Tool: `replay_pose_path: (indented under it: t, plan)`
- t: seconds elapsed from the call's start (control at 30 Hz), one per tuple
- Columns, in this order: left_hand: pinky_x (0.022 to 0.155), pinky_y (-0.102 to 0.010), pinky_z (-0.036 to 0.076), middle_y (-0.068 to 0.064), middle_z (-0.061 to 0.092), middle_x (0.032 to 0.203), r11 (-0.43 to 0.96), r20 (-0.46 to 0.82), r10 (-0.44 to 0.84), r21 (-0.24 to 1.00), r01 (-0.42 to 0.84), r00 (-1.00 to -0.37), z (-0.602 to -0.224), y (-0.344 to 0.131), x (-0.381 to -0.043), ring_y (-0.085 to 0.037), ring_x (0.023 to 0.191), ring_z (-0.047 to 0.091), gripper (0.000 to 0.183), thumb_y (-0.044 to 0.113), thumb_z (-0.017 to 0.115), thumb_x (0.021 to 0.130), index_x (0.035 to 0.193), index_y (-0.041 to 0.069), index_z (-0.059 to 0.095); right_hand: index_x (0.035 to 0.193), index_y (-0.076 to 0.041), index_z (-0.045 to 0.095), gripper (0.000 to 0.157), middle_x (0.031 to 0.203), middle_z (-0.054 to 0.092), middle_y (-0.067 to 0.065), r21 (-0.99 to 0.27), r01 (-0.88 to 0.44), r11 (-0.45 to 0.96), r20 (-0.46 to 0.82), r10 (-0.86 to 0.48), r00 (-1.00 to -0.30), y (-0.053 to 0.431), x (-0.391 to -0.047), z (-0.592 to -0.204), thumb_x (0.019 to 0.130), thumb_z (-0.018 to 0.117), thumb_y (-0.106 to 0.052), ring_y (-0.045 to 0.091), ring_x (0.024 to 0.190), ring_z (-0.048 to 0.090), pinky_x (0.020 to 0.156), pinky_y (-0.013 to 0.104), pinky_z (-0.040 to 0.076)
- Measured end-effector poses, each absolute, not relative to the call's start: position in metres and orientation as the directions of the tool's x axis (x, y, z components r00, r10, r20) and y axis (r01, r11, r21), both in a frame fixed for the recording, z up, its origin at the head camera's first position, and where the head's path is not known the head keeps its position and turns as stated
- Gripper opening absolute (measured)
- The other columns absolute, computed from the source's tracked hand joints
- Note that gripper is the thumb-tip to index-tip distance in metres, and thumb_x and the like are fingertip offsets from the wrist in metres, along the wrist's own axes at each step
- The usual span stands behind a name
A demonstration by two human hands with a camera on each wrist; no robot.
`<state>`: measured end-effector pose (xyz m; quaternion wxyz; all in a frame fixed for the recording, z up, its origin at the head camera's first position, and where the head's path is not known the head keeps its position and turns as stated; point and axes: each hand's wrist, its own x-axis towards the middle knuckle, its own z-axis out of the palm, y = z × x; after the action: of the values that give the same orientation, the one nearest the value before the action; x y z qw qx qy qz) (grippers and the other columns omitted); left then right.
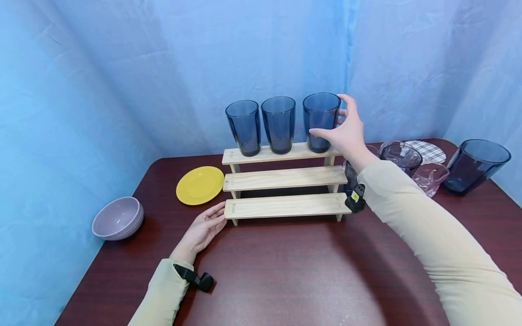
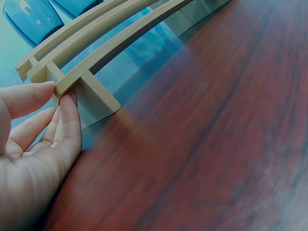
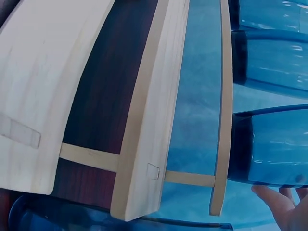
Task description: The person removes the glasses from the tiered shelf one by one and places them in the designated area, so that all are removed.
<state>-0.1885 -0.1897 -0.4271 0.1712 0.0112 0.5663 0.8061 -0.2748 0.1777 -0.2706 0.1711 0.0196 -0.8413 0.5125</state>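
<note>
A three-tier wooden rack [image 1: 285, 206] stands on the dark red table. Three blue glass tumblers line its top tier: a left one [image 1: 243, 129], a middle one [image 1: 279, 124] and a right one [image 1: 319, 117]. My right hand [image 1: 346, 127] grips the right tumbler from its right side, thumb in front and fingers behind. In the right wrist view that tumbler [image 3: 279, 144] has its base at the top board. At the rack's lower left, my left hand [image 1: 205, 228] pinches the end of the lowest board [image 2: 65, 84] between thumb and fingers.
To the left are a yellow plate [image 1: 200, 185] and a lilac bowl [image 1: 118, 219]. Right of the rack stand another blue tumbler [image 1: 475, 167], a dark glass [image 1: 401, 158], a pinkish glass [image 1: 431, 178] and a white checked disc [image 1: 426, 151]. Blue curtains hang behind the table.
</note>
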Motion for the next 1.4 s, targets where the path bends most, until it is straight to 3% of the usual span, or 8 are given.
replay_pose_path:
  t: [0.7,0.97,1.13,1.4]
  plan:
    - [0.082,-0.014,0.048,0.003,0.054,0.113,-0.297,-0.187,0.279,0.916,-0.269,-0.942,-0.427,-0.19,-0.189,-0.001,0.095,0.06,0.059,-0.01,0.04,0.095,0.149,-0.005,0.016,0.145,-0.037,0.022,0.094,0.139,0.04,0.012,-0.907,-0.23,0.354,0.32,0.221,-0.921,0.187,-0.246,-0.254,0.072,0.082,-0.034,0.03,0.117,0.049,0.097,0.05,0.044]
    - [0.083,-0.014,0.048,0.003,0.053,0.115,-0.284,-0.19,0.281,0.92,-0.271,-0.941,-0.426,-0.189,-0.189,-0.001,0.097,0.059,0.059,-0.01,0.04,0.095,0.149,-0.004,0.017,0.142,-0.04,0.025,0.093,0.131,0.047,-0.001,-0.9,-0.27,0.341,0.359,0.232,-0.904,0.201,-0.222,-0.254,0.071,0.083,-0.026,0.017,0.111,0.05,0.087,0.033,0.045]
    - [0.083,-0.014,0.048,0.003,0.053,0.115,-0.283,-0.188,0.279,0.921,-0.268,-0.942,-0.425,-0.189,-0.188,-0.001,0.097,0.059,0.059,-0.01,0.04,0.095,0.149,-0.004,0.016,0.142,-0.037,0.029,0.091,0.117,0.053,-0.012,-0.879,-0.318,0.354,0.413,0.236,-0.879,0.208,-0.203,-0.254,0.071,0.083,-0.016,0.011,0.109,0.051,0.078,0.02,0.045]
    - [0.082,-0.014,0.048,0.004,0.055,0.112,-0.293,-0.181,0.28,0.919,-0.263,-0.943,-0.425,-0.191,-0.187,-0.001,0.095,0.059,0.059,-0.011,0.039,0.095,0.149,-0.005,0.015,0.143,-0.033,0.029,0.09,0.113,0.056,-0.017,-0.863,-0.33,0.382,0.434,0.229,-0.871,0.226,-0.173,-0.257,0.074,0.079,-0.007,0.003,0.109,0.051,0.071,0.013,0.041]
